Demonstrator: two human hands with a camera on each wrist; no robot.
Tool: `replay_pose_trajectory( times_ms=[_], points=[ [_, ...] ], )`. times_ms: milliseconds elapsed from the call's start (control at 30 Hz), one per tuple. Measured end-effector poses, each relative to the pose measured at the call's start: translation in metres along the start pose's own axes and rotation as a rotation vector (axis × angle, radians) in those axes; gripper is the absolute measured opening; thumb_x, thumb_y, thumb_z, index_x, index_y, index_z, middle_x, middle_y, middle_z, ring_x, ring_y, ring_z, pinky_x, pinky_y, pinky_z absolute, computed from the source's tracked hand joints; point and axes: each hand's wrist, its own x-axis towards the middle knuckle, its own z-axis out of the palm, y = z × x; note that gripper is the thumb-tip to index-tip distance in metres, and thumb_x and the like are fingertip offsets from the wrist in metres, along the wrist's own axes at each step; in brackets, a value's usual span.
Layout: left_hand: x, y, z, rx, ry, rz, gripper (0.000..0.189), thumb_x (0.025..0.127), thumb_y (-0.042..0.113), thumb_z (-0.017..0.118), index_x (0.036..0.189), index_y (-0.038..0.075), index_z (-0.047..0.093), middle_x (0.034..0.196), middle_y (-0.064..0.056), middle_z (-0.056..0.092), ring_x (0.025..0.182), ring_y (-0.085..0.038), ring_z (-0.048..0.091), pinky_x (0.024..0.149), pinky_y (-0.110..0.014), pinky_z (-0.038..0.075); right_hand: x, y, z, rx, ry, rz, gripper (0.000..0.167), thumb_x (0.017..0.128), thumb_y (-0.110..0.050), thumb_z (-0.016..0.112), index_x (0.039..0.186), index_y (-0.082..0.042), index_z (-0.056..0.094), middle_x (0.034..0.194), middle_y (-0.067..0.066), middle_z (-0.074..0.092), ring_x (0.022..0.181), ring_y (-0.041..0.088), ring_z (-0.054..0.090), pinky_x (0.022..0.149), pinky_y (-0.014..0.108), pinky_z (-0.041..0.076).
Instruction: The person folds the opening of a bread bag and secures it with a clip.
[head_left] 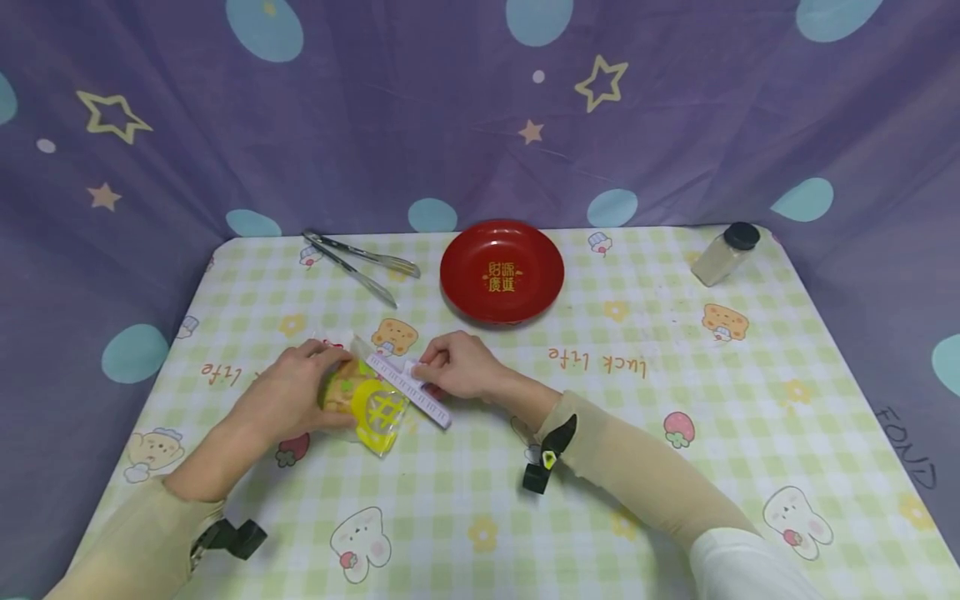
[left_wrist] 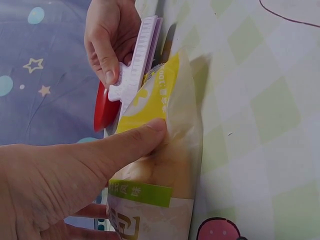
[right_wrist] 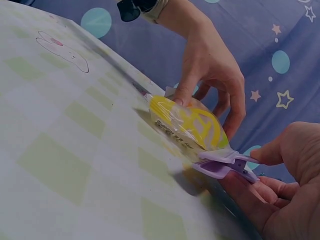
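A plastic food package point(head_left: 378, 417), clear with yellow and green print, lies on the left half of the table. My left hand point(head_left: 292, 387) grips it, with the thumb pressed on its printed face in the left wrist view. Something pale brown shows through the wrapper point(left_wrist: 165, 167). My right hand point(head_left: 463, 367) pinches the handle of a long lilac bag clip point(head_left: 411, 393) between thumb and fingers. In the right wrist view, the clip point(right_wrist: 217, 165) is right at the package's end, its jaws slightly apart there.
Behind the hands stands a red plate point(head_left: 502, 250) with gold characters. Metal tongs point(head_left: 356, 258) lie to its left. A small clear jar point(head_left: 722, 258) with a black lid is at the back right. A checked cloth point(head_left: 570, 517) covers the table, and a purple curtain point(head_left: 420, 117) hangs behind.
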Motion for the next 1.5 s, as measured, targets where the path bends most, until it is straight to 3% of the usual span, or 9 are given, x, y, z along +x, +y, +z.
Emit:
replay_pose_trajectory(
  times_ms=[500,1500],
  points=[
    [0.001,0.0,0.0,0.006,-0.016,-0.016,0.089,0.068,0.042,0.1,0.14,0.005,0.064,0.136,-0.027,0.061,0.117,-0.05,0.063,0.096,-0.067,0.056,0.003,-0.002,0.0,-0.027,-0.003,-0.019,0.015,0.099,-0.021,0.077,0.092,-0.009,0.073,0.077,0.006,0.073,0.066,0.015,0.073,0.058,0.022,0.056],
    [0.0,-0.002,0.001,0.025,0.008,0.022,0.086,0.07,0.044,0.1,0.138,0.005,0.065,0.134,-0.029,0.062,0.115,-0.05,0.064,0.094,-0.067,0.057,0.016,-0.006,0.007,-0.006,0.023,-0.024,0.014,0.097,-0.019,0.079,0.092,-0.007,0.074,0.074,0.004,0.074,0.065,0.015,0.075,0.06,0.027,0.062]
  ],
)
